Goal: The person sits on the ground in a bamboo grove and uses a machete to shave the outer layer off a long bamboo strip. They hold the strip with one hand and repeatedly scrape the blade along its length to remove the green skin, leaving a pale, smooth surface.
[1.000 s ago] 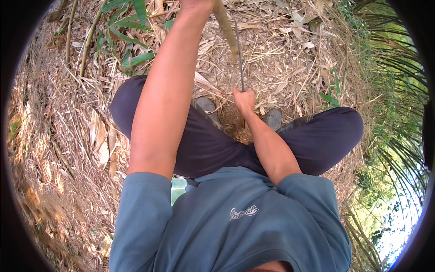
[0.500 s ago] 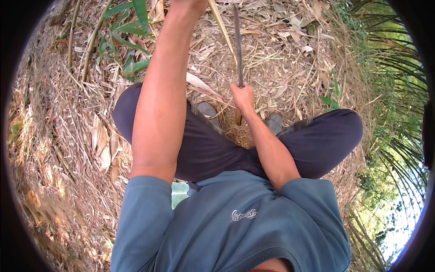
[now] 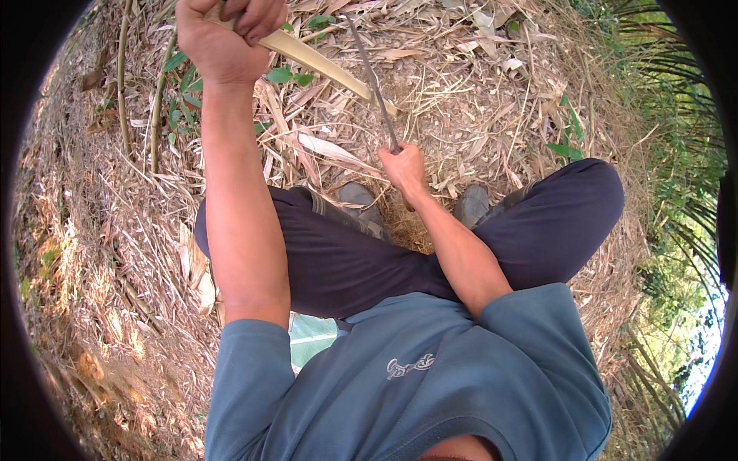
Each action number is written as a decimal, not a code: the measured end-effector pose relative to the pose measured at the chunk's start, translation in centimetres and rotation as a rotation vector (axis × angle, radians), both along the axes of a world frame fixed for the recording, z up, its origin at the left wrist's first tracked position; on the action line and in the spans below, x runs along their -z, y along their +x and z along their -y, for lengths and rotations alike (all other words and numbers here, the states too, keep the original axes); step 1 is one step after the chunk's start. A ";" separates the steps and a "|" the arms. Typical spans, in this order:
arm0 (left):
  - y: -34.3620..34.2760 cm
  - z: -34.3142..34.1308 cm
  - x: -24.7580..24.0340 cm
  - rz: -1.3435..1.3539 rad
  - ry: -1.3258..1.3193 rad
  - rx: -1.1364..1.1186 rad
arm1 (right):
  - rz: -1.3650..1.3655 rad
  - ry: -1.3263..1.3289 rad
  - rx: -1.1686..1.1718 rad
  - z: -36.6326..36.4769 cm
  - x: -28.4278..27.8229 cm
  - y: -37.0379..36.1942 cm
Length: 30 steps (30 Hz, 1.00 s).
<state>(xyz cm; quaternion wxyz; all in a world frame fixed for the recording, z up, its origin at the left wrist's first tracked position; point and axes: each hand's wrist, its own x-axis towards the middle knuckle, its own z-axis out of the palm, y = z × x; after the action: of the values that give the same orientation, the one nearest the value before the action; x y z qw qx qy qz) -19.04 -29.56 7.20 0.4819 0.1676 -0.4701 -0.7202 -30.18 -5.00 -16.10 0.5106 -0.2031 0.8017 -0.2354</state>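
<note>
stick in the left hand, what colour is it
The stick is pale yellowish tan, seen best in the head view.

White script lettering (image 3: 410, 366) — front of my blue-grey T-shirt (image 3: 469, 346).
One short line of it, across the chest, pale against the cloth. Upside down from where I look, small and slightly tilted — the letters too unclear for me to read for certain.

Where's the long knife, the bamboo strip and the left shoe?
Long knife (image 3: 372, 77): head view, on the middle of its dark blade.
Bamboo strip (image 3: 323, 66): head view, on its pale side, midway along.
Left shoe (image 3: 356, 194): head view, on its grey top.
</note>
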 end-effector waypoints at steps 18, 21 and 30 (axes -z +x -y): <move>-2.7 -0.1 -0.7 0.111 0.033 0.123 | 0.048 0.028 -0.076 1.9 -1.6 -1.9; -2.0 0.8 -0.2 0.132 0.052 -0.005 | -0.062 0.236 -0.062 -2.7 6.7 -2.2; -3.7 0.0 -0.7 0.034 0.060 -0.027 | -0.007 0.265 -0.037 -2.0 1.4 -2.0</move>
<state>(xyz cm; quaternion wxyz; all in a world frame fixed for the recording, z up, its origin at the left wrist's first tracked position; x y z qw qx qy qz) -22.71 -29.59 7.93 0.4782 0.2005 -0.4540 -0.7246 -32.15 -3.05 -17.45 0.5343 -0.1496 0.8236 -0.1173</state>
